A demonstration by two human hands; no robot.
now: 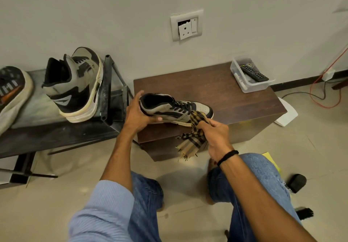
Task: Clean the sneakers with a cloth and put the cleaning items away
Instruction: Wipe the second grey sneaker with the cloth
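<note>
Two hands: left hand grips sneaker heel, right hand clutches checked cloth against its side; a slack grip could drop the sneaker.

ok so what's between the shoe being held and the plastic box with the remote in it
Nothing sits there. The head view shows only the bare brown cabinet top between the sneaker and the plastic box.

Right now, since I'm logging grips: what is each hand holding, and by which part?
The left hand grips the sneaker round its heel. The right hand grips the checked cloth near its middle, one end on the sneaker.
</note>
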